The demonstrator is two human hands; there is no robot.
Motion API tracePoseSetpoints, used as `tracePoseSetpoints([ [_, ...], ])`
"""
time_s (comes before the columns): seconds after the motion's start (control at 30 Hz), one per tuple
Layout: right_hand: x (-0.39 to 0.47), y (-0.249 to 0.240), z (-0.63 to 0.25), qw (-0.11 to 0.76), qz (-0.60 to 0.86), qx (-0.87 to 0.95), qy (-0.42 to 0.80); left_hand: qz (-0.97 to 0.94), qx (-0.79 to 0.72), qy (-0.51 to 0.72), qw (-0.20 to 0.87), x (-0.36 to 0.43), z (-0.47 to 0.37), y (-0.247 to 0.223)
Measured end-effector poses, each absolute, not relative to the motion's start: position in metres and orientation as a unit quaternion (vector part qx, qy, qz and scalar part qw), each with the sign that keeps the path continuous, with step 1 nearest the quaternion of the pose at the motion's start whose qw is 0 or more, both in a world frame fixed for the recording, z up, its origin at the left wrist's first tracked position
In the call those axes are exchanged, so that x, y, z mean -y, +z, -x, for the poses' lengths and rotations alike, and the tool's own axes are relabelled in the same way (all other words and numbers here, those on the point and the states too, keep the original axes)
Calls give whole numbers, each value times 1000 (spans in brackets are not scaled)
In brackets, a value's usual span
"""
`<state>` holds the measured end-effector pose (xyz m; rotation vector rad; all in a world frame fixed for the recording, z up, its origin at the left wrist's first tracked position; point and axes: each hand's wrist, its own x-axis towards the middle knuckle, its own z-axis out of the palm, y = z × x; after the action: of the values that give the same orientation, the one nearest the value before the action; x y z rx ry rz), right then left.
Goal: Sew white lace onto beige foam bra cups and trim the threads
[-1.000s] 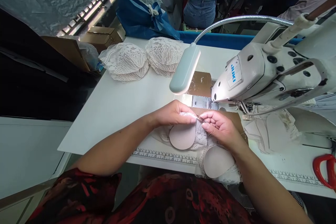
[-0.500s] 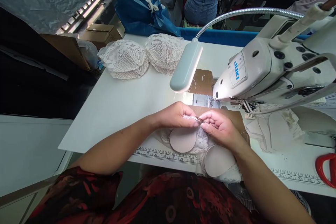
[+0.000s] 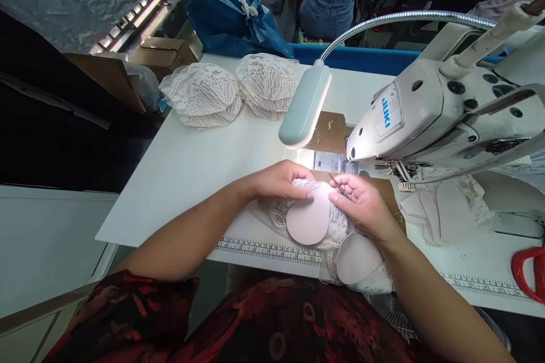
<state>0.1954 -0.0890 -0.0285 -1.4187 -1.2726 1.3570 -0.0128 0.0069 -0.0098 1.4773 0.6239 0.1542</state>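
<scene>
My left hand (image 3: 290,180) is closed on the upper edge of a white lace bra (image 3: 338,220), thumb on top of one smooth pale cup (image 3: 307,221). A second pale cup (image 3: 359,259) of the same piece rests lower right, over the table's front edge. In my right hand (image 3: 356,199) is a slim, dark, pointed pair of thread snips (image 3: 340,187), its tip directed up and left, apart from the cloth. The thumb and fingers of that hand are also beside the bra's upper right edge; whether they grip it I cannot tell.
A JUKI sewing machine (image 3: 409,113) stands right, with a lamp (image 3: 305,105) left of its needle area. Stacked lace cups (image 3: 204,95) lie at the back left. Pale fabric pieces (image 3: 445,210) and a red handle (image 3: 528,275) are at right. A ruler strip (image 3: 268,250) runs along the front edge.
The snips have come away from the lace edge and turned upward in my right hand. My hands have moved slightly apart, and the nearer cup has shifted up and right, showing more of its face.
</scene>
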Motion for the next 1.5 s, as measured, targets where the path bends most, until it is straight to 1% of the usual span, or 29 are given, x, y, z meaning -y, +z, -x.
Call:
tracePoseSetpoints([
  [0.27, 88, -27, -197, 384, 575, 488, 532, -614, -309, 73, 723, -15, 23, -14],
  [0.4, 88, -28, -197, 382, 572, 492, 534, -613, -317, 92, 718, -16, 23, -15],
  [0.57, 88, -29, -199, 371, 589, 521, 495, -605, -326, 90, 720, -15, 23, -13],
  [0.7, 90, -25, -200, 345, 623, 582, 393, -588, -342, 87, 728, -13, 22, -12],
  [0.8, 94, -24, -199, 340, 646, 637, 247, -577, -336, 95, 739, -11, 21, -11],
  [0.87, 97, -26, -197, 346, 634, 674, 154, -575, -331, 99, 741, -9, 20, -10],
  [0.93, 100, -28, -195, 351, 599, 712, 107, -571, -331, 102, 744, -8, 18, -10],
  [1.07, 101, -29, -188, 347, 554, 749, 109, -552, -308, 107, 768, -5, 16, -11],
  [1.27, 99, -27, -187, 342, 563, 743, 119, -534, -286, 111, 788, -4, 15, -10],
  [1.5, 100, -28, -188, 340, 569, 743, 92, -518, -284, 121, 797, -3, 14, -9],
])
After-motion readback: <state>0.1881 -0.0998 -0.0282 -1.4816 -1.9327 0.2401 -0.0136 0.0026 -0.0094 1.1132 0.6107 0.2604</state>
